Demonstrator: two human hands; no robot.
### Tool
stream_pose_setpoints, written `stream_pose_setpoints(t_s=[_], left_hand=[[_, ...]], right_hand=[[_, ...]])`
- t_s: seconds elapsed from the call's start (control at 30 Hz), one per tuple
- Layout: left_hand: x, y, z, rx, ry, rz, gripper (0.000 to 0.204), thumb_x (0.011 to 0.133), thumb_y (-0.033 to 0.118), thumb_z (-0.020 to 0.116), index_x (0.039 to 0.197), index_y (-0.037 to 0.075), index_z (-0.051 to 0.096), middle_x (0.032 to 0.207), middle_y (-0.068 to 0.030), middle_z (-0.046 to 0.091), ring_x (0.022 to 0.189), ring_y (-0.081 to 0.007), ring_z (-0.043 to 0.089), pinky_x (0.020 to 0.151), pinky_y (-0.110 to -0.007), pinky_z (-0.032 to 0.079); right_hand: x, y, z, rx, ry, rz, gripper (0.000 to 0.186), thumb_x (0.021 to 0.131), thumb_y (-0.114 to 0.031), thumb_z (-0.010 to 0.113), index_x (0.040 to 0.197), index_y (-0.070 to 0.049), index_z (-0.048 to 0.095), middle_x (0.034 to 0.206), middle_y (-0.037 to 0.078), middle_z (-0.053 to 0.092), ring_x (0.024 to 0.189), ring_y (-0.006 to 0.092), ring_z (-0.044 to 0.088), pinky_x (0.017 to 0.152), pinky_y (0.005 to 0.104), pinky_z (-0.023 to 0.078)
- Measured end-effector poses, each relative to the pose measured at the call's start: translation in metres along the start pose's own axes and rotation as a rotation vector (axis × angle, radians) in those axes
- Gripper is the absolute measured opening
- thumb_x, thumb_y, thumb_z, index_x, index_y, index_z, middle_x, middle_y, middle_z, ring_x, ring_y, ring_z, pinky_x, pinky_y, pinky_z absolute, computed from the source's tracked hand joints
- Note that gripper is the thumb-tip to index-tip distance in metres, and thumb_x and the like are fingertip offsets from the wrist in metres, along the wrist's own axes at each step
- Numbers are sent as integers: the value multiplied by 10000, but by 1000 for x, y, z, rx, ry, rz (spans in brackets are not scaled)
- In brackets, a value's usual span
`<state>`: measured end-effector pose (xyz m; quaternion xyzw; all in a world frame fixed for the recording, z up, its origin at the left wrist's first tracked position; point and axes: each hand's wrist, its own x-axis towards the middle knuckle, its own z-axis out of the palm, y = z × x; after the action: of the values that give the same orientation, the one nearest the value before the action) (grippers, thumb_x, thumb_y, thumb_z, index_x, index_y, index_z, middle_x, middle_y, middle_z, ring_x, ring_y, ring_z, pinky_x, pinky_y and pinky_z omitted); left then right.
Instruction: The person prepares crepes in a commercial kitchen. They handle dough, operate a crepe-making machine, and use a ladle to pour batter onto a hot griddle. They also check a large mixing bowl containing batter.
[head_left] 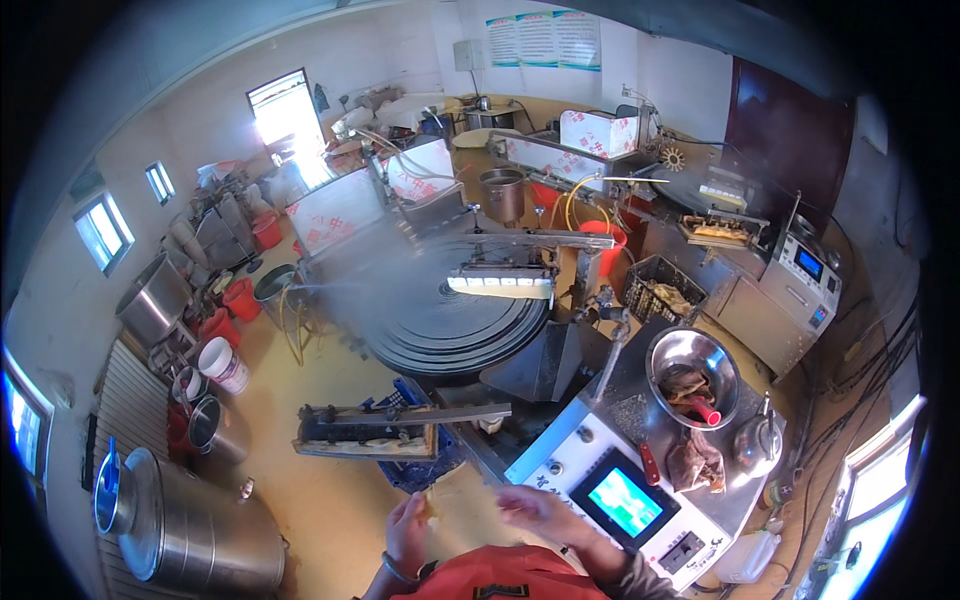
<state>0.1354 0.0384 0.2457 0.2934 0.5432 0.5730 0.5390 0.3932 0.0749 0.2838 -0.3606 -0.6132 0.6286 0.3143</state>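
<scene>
My left hand (406, 530) is in front of my red apron (490, 572), its fingers curled closed around something pale yellowish, too small to make out. To its right, my right hand (542, 513) reaches inward with fingers stretched out and slightly blurred; I see nothing in it. A tan patch shows between the hands; I cannot tell whether it is a thin sheet or the floor. Beyond them is a metal-framed trough (365, 445) with pale batter-like matter along it. Farther off, a round black griddle plate (430, 320) steams under a white scraper bar (500, 287).
At right, a control panel with a lit screen (625, 500) adjoins a counter holding a steel bowl (735, 360) with cloths, a red-handled knife (649, 465) and a kettle (757, 440). A large steel drum (205, 530) stands at left. Past the griddle sits a black crate (640, 285).
</scene>
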Motion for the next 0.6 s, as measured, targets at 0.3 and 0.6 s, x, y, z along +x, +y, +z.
stream_pose_setpoints(t_s=[0.3,0.6], left_hand=[[-15,23,-52,569,30,477,274,929,218,550,759,10,602,806,-68,514,795,-176,477,716,-300,386],[-32,32,-145,417,147,497,236,910,223,604,790,20,609,804,-59,494,765,-167,468,678,-282,389]], right_hand=[[59,15,148,539,-83,192,392,879,-148,649,1186,-2,455,1090,117,569,971,204,600,826,331,532],[95,29,238,611,-123,253,180,924,-16,495,1103,-39,497,1035,121,605,960,227,633,796,358,552]])
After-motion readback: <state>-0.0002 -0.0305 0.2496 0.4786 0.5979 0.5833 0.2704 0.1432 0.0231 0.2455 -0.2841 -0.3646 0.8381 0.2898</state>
